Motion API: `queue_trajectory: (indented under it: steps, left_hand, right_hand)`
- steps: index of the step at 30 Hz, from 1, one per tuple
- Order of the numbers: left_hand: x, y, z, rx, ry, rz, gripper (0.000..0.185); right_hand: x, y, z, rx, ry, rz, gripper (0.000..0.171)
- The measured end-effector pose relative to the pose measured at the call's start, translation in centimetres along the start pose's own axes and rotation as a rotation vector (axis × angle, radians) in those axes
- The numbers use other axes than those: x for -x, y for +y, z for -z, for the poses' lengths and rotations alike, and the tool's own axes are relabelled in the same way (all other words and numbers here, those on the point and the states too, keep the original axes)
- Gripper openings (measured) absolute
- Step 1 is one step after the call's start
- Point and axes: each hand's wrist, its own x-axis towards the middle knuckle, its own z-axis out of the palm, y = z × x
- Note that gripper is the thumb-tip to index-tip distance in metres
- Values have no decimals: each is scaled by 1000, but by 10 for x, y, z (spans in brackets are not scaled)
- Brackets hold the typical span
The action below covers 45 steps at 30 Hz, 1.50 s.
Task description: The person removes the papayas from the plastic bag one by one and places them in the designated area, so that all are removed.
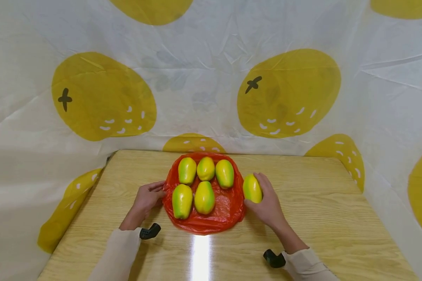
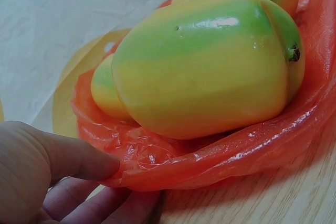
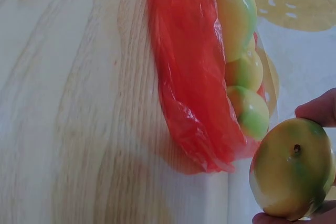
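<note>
item: yellow-green mango [image 1: 252, 189], held just off the right edge of the red plastic bag [image 1: 225, 207], above the wooden worktop [image 1: 320, 203]. it is gripped by the right hand [image 1: 267, 205], fingers curled round its far side and thumb beneath. its skin is seen glossy and smooth, so it is judged firm, fairly light and somewhat slippery; it is best taken round the widest part. five more mangoes [image 1: 204, 197] are laid on the bag in two rows. the bag is thin, soft and crinkled; its left rim is pinched between thumb and fingers of the left hand [image 1: 148, 198]. a fruit-printed sheet [image 1: 102, 97] is hung behind.
</note>
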Motion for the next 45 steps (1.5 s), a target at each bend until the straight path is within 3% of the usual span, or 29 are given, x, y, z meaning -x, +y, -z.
queue_trajectory:
  steps: [13,45]
  left_hand:
    - [-1,0,1,-12,-29,4,52]
    - [-3,-1,0,0,0,13,49]
  right_hand:
    - [-5,12,10,35,14,37,89]
    - [-15,37,43,55,24,85,88]
